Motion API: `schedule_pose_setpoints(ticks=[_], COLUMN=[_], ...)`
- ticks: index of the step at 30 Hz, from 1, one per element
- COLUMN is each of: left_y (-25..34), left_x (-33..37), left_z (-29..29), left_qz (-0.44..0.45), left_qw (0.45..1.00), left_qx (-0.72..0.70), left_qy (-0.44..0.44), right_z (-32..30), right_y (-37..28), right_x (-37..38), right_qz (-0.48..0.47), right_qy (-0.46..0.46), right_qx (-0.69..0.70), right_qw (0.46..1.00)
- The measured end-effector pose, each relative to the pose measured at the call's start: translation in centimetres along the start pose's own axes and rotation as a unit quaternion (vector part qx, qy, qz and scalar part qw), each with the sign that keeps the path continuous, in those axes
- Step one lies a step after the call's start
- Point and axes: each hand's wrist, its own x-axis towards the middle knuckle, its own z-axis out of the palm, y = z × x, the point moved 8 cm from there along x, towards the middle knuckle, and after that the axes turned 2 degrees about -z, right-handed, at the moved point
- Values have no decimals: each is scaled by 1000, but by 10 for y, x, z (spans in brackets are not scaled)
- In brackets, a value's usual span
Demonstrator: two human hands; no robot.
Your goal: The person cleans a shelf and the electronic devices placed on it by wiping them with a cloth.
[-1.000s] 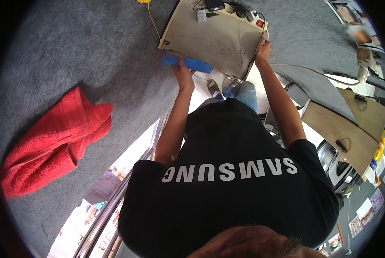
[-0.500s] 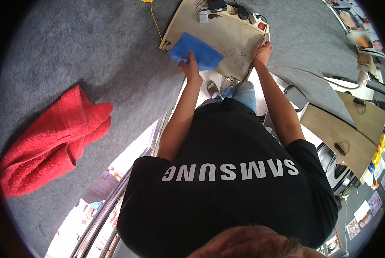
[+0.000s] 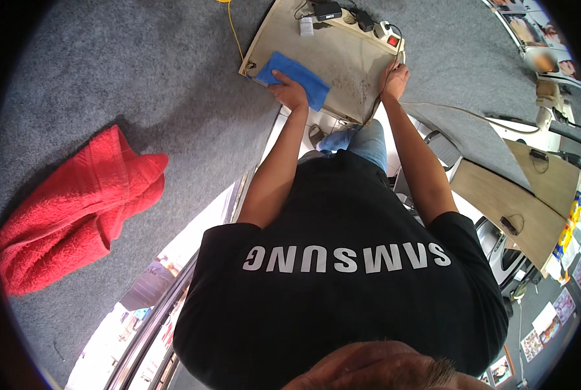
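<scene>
A blue cloth (image 3: 301, 77) lies folded on a beige, worn board (image 3: 323, 52). My left hand (image 3: 289, 91) grips the cloth at its near side, thumb on top, the other fingers partly hidden. At the board's right edge my right hand (image 3: 393, 81) is closed around a dark cable (image 3: 376, 107), which runs up to a power strip (image 3: 378, 31) and down past the near edge. Dark specks and smudges mark the board between my two hands. Plugged into the strip are a white plug (image 3: 382, 27) and black adapters (image 3: 329, 10).
A red towel (image 3: 82, 211) lies crumpled on the grey carpeted surface (image 3: 141, 78) at left. A yellow cord (image 3: 234, 39) reaches the board's left corner. A light cable (image 3: 472, 110) trails off right, toward a wooden desk top (image 3: 498, 208). A small white box (image 3: 306, 26) sits on the board.
My left hand has turned and shifted slightly over the cloth, which now looks narrower and more folded. My right hand has stayed at the board's edge.
</scene>
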Motion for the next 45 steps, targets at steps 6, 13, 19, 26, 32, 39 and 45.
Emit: schedule_pose_setpoints(ticks=[6, 13, 19, 26, 32, 39, 45], left_y=[-11, -20, -42, -34, -22, -64, -53], left_x=[8, 17, 27, 54, 48, 32, -35], left_z=[-8, -24, -50, 3, -14, -32, -41], left_qz=[-61, -53, -143, -95, -50, -143, -217], left_qw=[998, 988, 965, 948, 998, 951, 807], left_qx=[8, 70, -221, -295, 17, -224, -435], left_qy=[23, -125, -17, -72, -30, -157, -335], right_z=[3, 2, 1, 1, -2, 0, 4], right_y=[-5, -8, 3, -9, -5, -13, -4], right_x=[-5, -5, 0, -3, -5, -8, -1], right_qz=[16, -2, -7, -9, 10, -1, -18], right_qy=[-29, -24, -12, -16, -13, -13, -16], right_qx=[-6, 15, 20, -3, -10, -2, -14], right_qw=[999, 1000, 1000, 1000, 1000, 1000, 1000])
